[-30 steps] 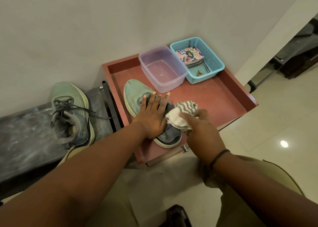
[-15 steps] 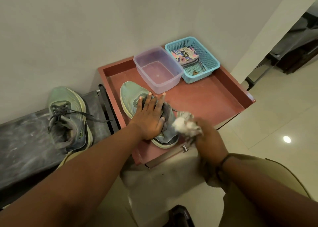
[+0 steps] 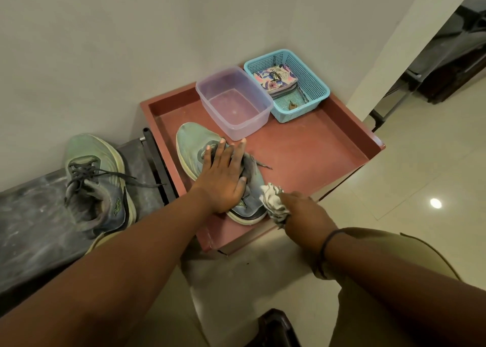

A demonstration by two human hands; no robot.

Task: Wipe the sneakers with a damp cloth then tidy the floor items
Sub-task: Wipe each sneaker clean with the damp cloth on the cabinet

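Note:
A green and grey sneaker lies on the red tray, toe toward the wall. My left hand presses flat on its laces and tongue, fingers spread, holding it down. My right hand grips a bunched white and grey striped cloth against the heel side of that sneaker, at the tray's near edge. The second sneaker stands on a dark low bench at the left, laces loose.
A clear plastic tub holding a little water and a blue mesh basket holding a patterned pouch sit at the tray's far side by the wall. Pale floor tiles spread right. A dark object lies near my feet.
My right hand pulled the cloth back from the sneaker's middle toward its heel and the tray's near edge. My left hand stayed on the sneaker.

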